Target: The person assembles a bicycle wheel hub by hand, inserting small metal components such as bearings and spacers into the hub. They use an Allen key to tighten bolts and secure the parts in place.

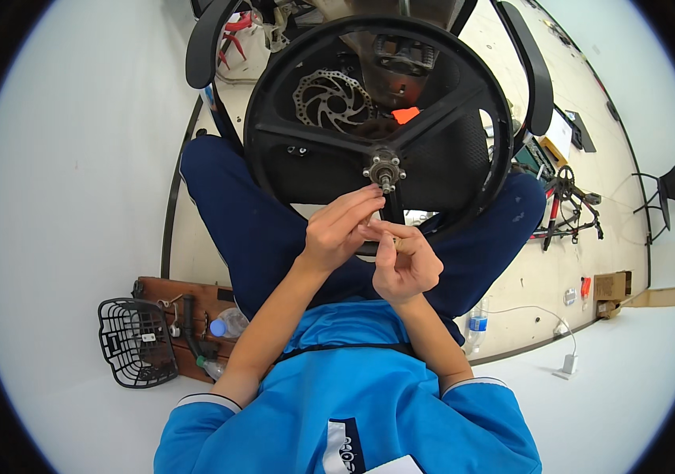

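Note:
A black three-spoke wheel (262,130) rests on the black chair seat in front of me, with its metal hub (385,167) and axle facing up. Just below the axle, my left hand (341,227) has its fingers pressed together, pointing toward the hub. Against its fingertips, my right hand (407,261) is closed in a pinch. Whatever the two hands hold is small and mostly hidden by the fingers. A silver brake disc (333,101) with cut-out slots lies beyond the hub to the left. Small dark metal parts (298,150) show between the spokes.
Chair armrests (533,71) flank the wheel. An orange piece (405,115) lies near the brake disc. On the left are a black wire basket (138,343) and a plastic bottle (231,324); on the right, a red bicycle frame (562,209), another bottle (476,325) and a cardboard box (612,286).

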Tool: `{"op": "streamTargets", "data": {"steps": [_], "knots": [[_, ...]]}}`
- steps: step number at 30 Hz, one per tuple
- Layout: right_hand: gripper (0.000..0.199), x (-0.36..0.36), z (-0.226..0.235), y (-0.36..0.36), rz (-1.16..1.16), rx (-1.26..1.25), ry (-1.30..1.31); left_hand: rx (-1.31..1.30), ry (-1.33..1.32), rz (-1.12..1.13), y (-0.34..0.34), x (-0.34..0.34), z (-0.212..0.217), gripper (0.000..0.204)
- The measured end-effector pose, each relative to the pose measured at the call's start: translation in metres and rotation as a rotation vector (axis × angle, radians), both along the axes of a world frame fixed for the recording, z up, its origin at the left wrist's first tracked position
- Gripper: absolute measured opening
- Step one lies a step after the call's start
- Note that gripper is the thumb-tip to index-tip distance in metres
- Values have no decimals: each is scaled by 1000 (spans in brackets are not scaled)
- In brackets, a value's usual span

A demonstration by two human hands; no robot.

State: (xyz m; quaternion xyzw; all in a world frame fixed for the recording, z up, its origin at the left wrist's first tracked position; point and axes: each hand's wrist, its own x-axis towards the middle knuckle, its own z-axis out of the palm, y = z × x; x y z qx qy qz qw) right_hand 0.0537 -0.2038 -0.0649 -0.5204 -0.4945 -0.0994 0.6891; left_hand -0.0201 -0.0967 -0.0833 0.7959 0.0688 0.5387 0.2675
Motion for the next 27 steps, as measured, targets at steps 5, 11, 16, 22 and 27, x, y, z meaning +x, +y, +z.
{"op": "streamTargets", "data": {"steps": [5,11,16,22,27], "knots": [[15,14,22,-10,148,-184,-203,2,16,-9,1,-5,3,35],[39,60,74,-20,373,-490,-754,40,32,-31,6,-4,2,37],[20,71,117,-8,264,-397,-1437,49,46,-19,5,-4,5,35],[14,76,136,12,311,-365,-1795,44,21,24,5,-4,6,34],[18,74,143,12,329,-377,-1831,28,15,-13,6,-3,3,35]]}}
